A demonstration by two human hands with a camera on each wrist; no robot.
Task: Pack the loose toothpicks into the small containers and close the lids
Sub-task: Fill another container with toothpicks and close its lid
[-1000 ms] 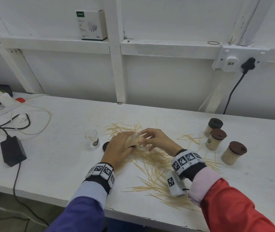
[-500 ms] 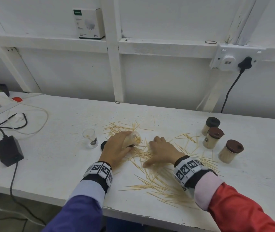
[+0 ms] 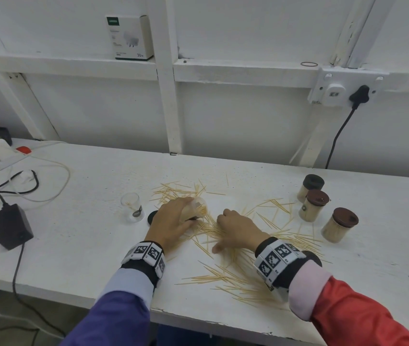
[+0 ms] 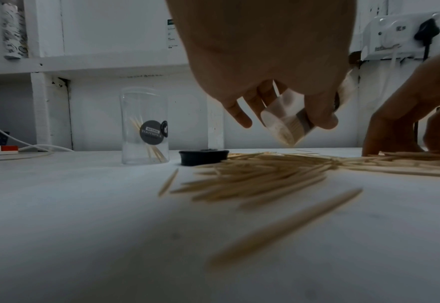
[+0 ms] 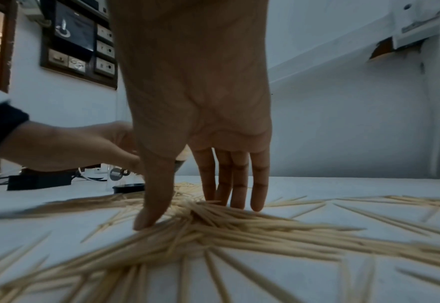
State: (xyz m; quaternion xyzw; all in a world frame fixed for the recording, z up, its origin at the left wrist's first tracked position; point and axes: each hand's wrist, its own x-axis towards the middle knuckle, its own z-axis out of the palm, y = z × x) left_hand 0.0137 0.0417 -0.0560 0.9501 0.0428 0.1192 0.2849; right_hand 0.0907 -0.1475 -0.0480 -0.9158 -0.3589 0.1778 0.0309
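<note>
Loose toothpicks (image 3: 226, 275) (image 5: 239, 227) (image 4: 260, 170) lie scattered over the white table (image 3: 81, 236). My left hand (image 3: 173, 221) (image 4: 273, 114) grips a small clear container (image 3: 197, 208) (image 4: 286, 127) packed with toothpicks, tilted above the table. My right hand (image 3: 233, 232) (image 5: 203, 203) is spread, with its fingertips (image 5: 257, 207) and thumb pressing down on the pile. A clear container (image 3: 131, 207) (image 4: 145, 127) with a few toothpicks stands open at the left, and a black lid (image 3: 151, 217) (image 4: 204, 156) lies beside it.
Three filled, lidded containers (image 3: 314, 205) stand at the right. A black power adapter (image 3: 11, 227) and cables (image 3: 24, 181) lie at the left. A wall socket with a plug (image 3: 358, 94) is behind, and a white box (image 3: 130, 37) sits on the ledge.
My right hand left the held container and came down flat onto the toothpick pile. My left hand keeps the container and has lowered slightly.
</note>
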